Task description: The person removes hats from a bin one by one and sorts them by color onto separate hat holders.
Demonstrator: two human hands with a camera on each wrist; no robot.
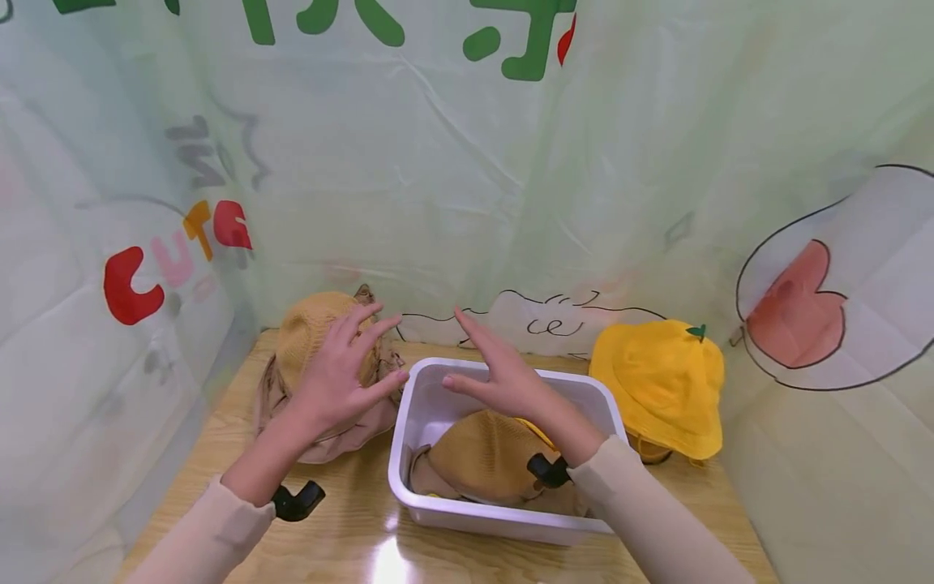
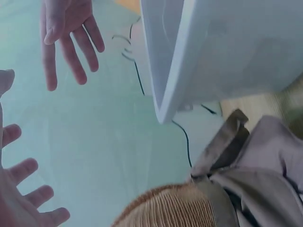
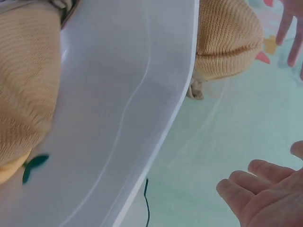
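My left hand hovers in front of a tan knit hat with a taupe brim, fingers spread and nothing held. My right hand is raised above a white plastic bin, its fingers extended and holding nothing. The palms roughly face each other, apart. Inside the bin lies another tan knit hat. Under it, a bit of yellow fabric and a green leaf tab show in the right wrist view; the rest is hidden.
A yellow bucket hat with a green leaf on top stands right of the bin, over something mostly hidden. All rests on a wooden table. A printed curtain encloses the back and sides.
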